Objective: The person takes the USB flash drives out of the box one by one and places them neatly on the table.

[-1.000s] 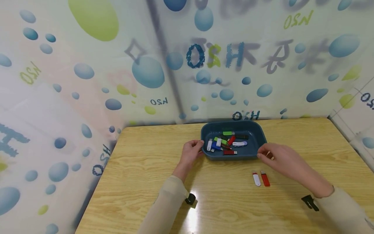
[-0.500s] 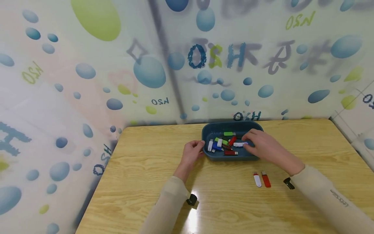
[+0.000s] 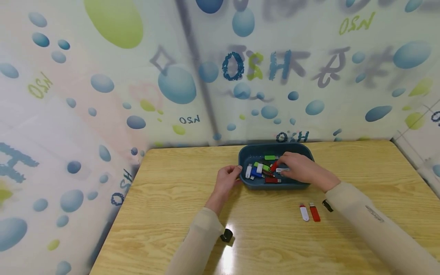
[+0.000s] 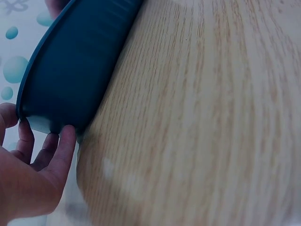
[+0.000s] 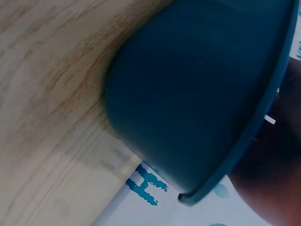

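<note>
1. Rear: a white wall printed with coloured drops stands just behind the dark-blue rounded plastic tray, restricting access.
2. Left end: obstructed by the left hand at the rim.
3. Opening: the right hand obstructs part of the right half.
4. Front: bare wood-grain table gives passage between the left beige sleeve and two low obstacles, a white-and-red USB stick and a red USB stick.
</note>
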A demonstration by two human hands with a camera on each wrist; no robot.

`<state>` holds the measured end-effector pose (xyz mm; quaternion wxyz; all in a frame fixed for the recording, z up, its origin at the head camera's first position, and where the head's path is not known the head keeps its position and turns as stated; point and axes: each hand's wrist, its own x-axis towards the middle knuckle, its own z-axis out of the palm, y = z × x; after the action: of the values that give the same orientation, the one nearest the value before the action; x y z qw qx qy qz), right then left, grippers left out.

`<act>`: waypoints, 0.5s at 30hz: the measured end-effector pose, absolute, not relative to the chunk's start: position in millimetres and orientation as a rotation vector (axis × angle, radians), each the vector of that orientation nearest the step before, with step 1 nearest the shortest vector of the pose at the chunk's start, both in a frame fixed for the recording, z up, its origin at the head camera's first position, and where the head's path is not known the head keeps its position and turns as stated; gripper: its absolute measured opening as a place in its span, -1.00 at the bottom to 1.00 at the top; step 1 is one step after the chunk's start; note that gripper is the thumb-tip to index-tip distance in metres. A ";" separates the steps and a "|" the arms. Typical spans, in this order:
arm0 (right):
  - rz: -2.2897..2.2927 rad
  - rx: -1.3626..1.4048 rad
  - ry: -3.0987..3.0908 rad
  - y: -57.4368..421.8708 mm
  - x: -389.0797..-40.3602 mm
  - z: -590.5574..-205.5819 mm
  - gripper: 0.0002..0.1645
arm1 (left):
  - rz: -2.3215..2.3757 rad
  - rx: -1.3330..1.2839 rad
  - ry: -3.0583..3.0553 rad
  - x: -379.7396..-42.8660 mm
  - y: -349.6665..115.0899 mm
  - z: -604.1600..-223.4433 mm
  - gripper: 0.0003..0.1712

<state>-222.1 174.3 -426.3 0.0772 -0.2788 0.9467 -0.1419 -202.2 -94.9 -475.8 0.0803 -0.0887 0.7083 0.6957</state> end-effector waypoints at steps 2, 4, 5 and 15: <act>-0.394 -0.817 2.806 173.4 -225.7 -426.3 -0.68 | 2.079 -0.263 2.124 -202.5 -95.2 -476.2 -0.65; -0.367 -0.807 2.789 172.8 -228.8 -427.9 -0.69 | 2.072 -0.262 2.128 -202.7 -95.5 -476.3 -0.65; -0.354 -0.804 2.785 172.5 -230.0 -429.3 -0.70 | 2.068 -0.263 2.127 -202.7 -95.6 -476.5 -0.65; -0.276 -0.761 2.787 171.1 -237.3 -437.3 -0.76 | 2.049 -0.244 2.116 -203.2 -95.9 -477.2 -0.62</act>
<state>-237.3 171.1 -437.3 0.1193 -0.2603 0.9535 -0.0945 -203.2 -95.9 -477.2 0.0930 -0.0823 0.7128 0.6903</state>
